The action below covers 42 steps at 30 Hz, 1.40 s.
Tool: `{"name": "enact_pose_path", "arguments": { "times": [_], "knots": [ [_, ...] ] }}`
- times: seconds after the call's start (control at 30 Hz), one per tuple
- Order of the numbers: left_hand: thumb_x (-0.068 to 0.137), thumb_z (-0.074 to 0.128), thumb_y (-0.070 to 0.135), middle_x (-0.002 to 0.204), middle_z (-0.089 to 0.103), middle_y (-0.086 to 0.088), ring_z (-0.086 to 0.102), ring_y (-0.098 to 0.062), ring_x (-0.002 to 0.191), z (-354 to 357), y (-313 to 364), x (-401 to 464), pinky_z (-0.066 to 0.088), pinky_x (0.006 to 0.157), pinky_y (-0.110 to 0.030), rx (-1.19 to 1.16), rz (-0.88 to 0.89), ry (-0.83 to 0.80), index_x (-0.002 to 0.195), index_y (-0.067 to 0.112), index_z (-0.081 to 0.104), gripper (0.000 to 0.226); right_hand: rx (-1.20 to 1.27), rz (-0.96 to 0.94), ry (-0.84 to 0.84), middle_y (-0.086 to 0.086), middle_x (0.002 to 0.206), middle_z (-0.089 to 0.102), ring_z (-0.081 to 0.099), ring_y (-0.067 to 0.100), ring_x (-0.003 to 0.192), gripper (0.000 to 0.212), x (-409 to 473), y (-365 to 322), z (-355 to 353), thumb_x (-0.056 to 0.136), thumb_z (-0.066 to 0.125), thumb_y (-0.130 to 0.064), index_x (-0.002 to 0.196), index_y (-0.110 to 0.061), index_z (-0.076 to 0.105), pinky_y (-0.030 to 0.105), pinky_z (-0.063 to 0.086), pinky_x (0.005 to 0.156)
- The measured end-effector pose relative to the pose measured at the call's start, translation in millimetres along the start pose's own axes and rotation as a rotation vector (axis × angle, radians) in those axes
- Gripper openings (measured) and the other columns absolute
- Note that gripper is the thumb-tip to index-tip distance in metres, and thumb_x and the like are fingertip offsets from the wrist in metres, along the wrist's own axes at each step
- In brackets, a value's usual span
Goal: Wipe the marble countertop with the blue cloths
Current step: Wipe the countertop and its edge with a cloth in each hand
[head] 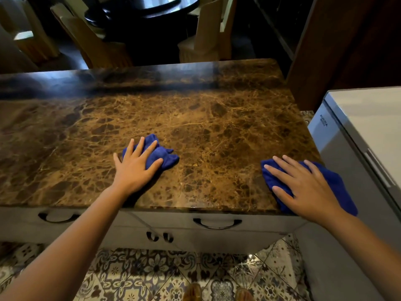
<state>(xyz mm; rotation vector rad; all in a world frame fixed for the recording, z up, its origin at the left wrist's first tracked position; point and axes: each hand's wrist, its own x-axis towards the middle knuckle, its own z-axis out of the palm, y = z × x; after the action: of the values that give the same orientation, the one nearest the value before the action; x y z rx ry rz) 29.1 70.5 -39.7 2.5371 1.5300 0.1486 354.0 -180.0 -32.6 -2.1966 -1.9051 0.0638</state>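
While both hands [134, 168] [303, 187] press cloths [161, 156], a fridge [355, 135] flanks the countertop [195, 127].

I see a floor of patterned tiles with blue and brown flowers [156, 270] down low. Above it are pale grey cupboard fronts [173, 230] with dark curved handles [217, 223]. On my right stands a white box-shaped fridge [368, 135], next to a dark brown wooden wall [347, 40]. Far back, the room is dim, with pale wooden chairs [208, 38] around a round black table [149, 7]
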Motion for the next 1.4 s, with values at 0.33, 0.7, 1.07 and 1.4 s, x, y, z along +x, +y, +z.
{"name": "enact_pose_path", "arguments": {
  "times": [0.33, 0.7, 1.07, 1.4],
  "knots": [
    [0.090, 0.022, 0.060, 0.157, 0.012, -0.009, 0.005, -0.025, 0.144, 12.6, 72.6, 94.2, -0.005, 0.113, -0.053, 0.040, 0.207, 0.004, 0.143, 0.033, 0.024, 0.059, -0.012, 0.014, -0.030, -0.003, 0.148, 0.031, 0.020, 0.015, 0.136, 0.053, 0.4, 2.0, 1.2, 0.087, 0.029, -0.051, 0.136, -0.034, 0.036, 0.048, 0.010, 0.108],
    [0.081, 0.023, 0.066, 0.155, 0.019, -0.002, 0.013, -0.019, 0.143, 21.8, 108.1, 58.0, 0.007, 0.115, -0.044, -0.033, 0.555, -0.066, 0.141, 0.033, 0.027, 0.069, -0.006, -0.004, 0.001, -0.002, 0.147, 0.032, 0.021, 0.017, 0.136, 0.053, 1.0, 3.1, 2.8, 0.086, 0.030, -0.050, 0.136, -0.033, 0.036, 0.051, 0.014, 0.107],
    [0.078, 0.037, 0.071, 0.151, 0.004, 0.011, -0.001, -0.008, 0.141, 22.0, 120.2, -36.2, -0.006, 0.115, -0.035, -0.048, 0.792, -0.182, 0.141, 0.038, 0.022, 0.073, -0.029, -0.004, 0.031, 0.001, 0.146, 0.036, 0.025, 0.019, 0.135, 0.055, -0.4, 2.8, 4.2, 0.085, 0.028, -0.050, 0.136, -0.031, 0.038, 0.051, 0.015, 0.106],
    [0.083, 0.052, 0.051, 0.144, 0.041, 0.003, 0.029, -0.013, 0.136, 25.6, 112.8, -87.6, 0.018, 0.113, -0.038, -0.182, 0.839, -0.113, 0.132, 0.027, 0.047, 0.054, -0.024, 0.000, 0.035, 0.002, 0.146, 0.036, 0.026, 0.019, 0.135, 0.057, -0.7, 1.8, 2.9, 0.084, 0.025, -0.051, 0.135, -0.030, 0.038, 0.051, 0.016, 0.107]
  ]
}}
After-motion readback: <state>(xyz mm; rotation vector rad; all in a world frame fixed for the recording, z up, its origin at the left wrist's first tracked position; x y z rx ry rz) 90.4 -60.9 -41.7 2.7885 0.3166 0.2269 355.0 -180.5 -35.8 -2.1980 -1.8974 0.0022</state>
